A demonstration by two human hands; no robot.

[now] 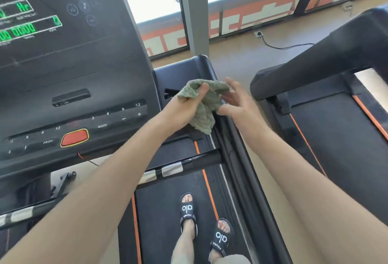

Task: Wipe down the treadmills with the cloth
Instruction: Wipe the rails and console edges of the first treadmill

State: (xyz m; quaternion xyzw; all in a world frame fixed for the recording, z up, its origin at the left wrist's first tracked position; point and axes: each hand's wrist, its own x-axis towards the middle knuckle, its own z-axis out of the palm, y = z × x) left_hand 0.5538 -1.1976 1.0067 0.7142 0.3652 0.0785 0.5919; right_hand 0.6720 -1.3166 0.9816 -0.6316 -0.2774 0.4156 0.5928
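Forearms are filling the bottom of the head view, both reaching forward toward the cloth [202, 104], which I am taking as my landmark. My left hand [184, 107] is gripping its upper bunch, fingers curled round the green fabric, while the rest is hanging down with its long axis running toward my feet. My right hand [235, 101] is hovering just right of the cloth, fingers spread and relaxed, possibly brushing its edge; I cannot tell for certain. Behind and below the cloth is lying the treadmill's dark side rail [228, 137], so I am judging the next wipe goes downward there, with the left hand leading. Left of the cloth, the console [73, 70] is showing "MODE", "PROG", and numbers 3, 6, 9, 12. Below, my sandals [188, 211] are reading "alo".
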